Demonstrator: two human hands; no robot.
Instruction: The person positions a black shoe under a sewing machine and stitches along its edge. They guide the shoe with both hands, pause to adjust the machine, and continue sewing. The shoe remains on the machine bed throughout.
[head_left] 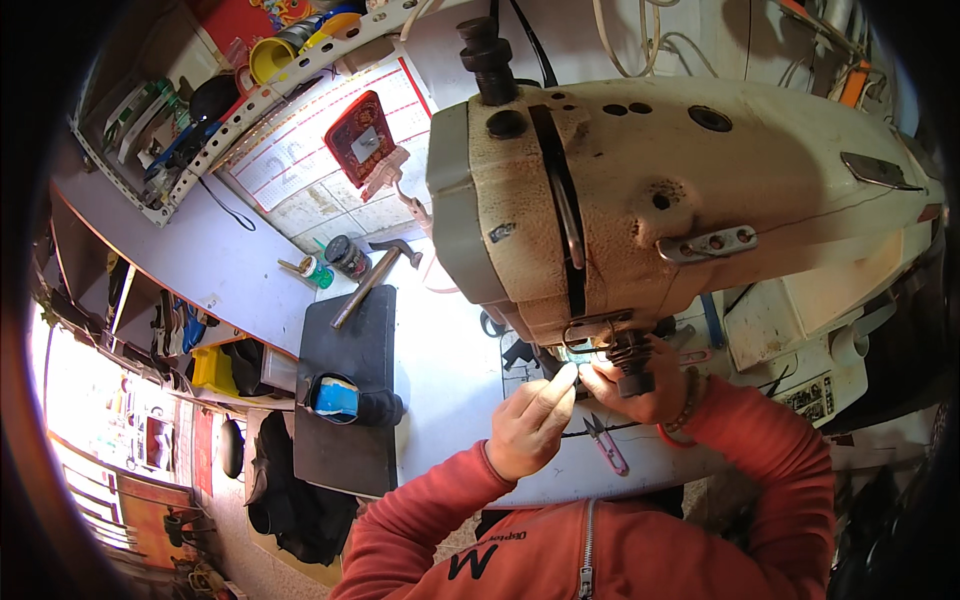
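Observation:
A large worn off-white sewing machine [610, 170] fills the upper right, its head above the white worktop. Close under that head, my left hand [535, 425] is closed, thumb and finger pinched, pointing up at the needle area. Opposite it, my right hand [655, 385] reaches in from the right, its fingertips closed and almost meeting the left ones. The machine's thread-tension parts [632, 360] hide some of the right hand. Whatever the fingertips hold is too small and too brightly lit to make out. A pair of pink-handled thread snips [608, 447] lies on the worktop just below the hands.
Left of the hands lies a dark board [345, 370] with a hammer [365, 287] across its upper end and a dark round holder [352, 398] with a blue inside. Small jars [347, 257] stand behind. A perforated metal shelf [250, 115] with tools hangs at upper left.

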